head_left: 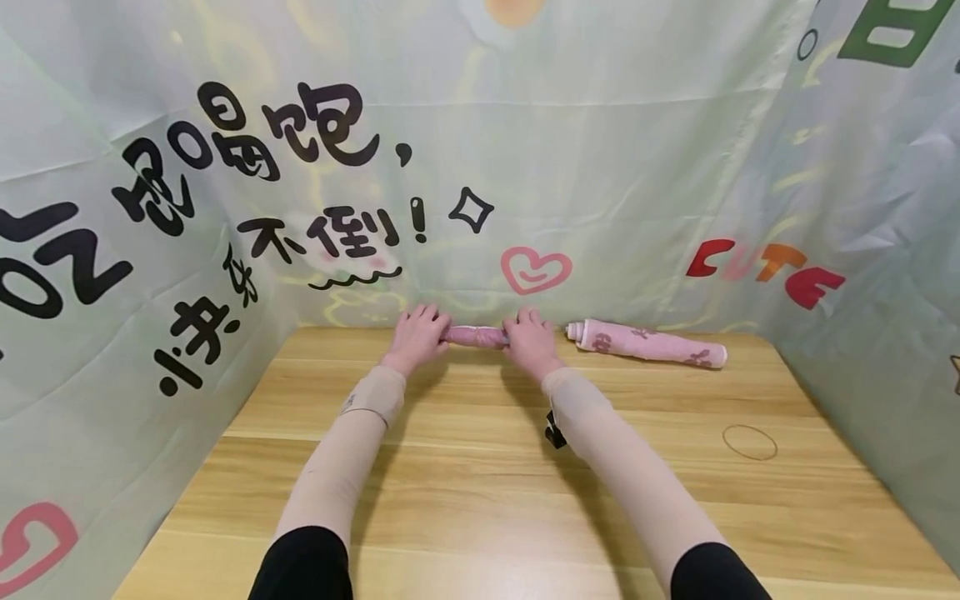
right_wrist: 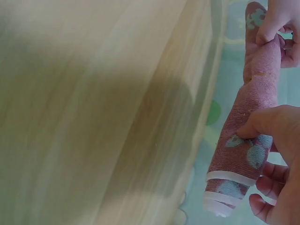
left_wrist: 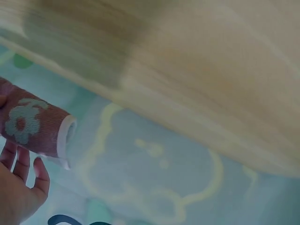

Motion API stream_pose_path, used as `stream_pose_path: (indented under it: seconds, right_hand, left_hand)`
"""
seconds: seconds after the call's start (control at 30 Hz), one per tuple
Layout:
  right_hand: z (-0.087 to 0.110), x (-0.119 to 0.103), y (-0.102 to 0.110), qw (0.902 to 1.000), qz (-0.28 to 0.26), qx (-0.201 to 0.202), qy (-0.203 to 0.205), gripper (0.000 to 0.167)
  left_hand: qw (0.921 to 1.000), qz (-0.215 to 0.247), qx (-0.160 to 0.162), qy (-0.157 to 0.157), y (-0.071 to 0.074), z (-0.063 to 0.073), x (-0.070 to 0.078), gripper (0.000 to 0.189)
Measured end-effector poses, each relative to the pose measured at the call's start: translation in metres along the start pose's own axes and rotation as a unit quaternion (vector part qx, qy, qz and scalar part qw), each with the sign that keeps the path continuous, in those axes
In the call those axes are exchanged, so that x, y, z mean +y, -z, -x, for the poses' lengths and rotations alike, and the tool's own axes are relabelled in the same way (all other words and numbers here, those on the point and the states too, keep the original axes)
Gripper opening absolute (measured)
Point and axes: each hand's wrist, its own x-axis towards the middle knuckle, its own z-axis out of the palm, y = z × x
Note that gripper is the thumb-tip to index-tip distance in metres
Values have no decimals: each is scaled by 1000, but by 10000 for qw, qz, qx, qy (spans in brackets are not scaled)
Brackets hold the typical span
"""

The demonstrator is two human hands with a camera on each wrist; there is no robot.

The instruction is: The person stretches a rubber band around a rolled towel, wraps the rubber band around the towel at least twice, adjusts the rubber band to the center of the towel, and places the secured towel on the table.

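Note:
A dusky pink rolled towel with pale flower patterns is held lengthwise near the table's far edge. My left hand grips its left part, and my right hand grips the right part. In the right wrist view, the right thumb presses on the towel from one side while the fingers curl on the other. A thin yellowish band circles the roll between the hands, where it narrows. White trim shows at the towel's end, beside the left hand in the left wrist view.
To the right of my hands lies a second rolled towel, lighter pink with darker prints. A thin rubber band lies on the wooden table nearer the right edge. Printed cloth hangs around the back and sides.

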Motion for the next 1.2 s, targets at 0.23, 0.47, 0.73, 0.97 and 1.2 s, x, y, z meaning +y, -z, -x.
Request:
stream_pose_path:
  seconds: [0.23,0.47,0.73,0.97,1.2]
  right_hand:
    - [-5,-5,-9,9996,-90,-183,-203,28]
    - [-3,-9,-14,9985,-18,-367,-409,31]
    - [-3,-11,-20,9983,-313,-331,-360,27]
    - [-1,-8,-22,9952,-837,-344,-372,23]
    - [5,-5,-24,9899,-1265,-522,-378,28]
  left_hand:
    - [9975,102,-573,401,-7,-3,-2,20]
    - [9924,246,-1023,636,-12,-3,2,19]
    - [9882,306,-1310,737,-16,-2,3,20]
    - [9811,791,-1636,658,-10,2,5,34]
    - [9729,1090,-1900,737,-5,8,9,41]
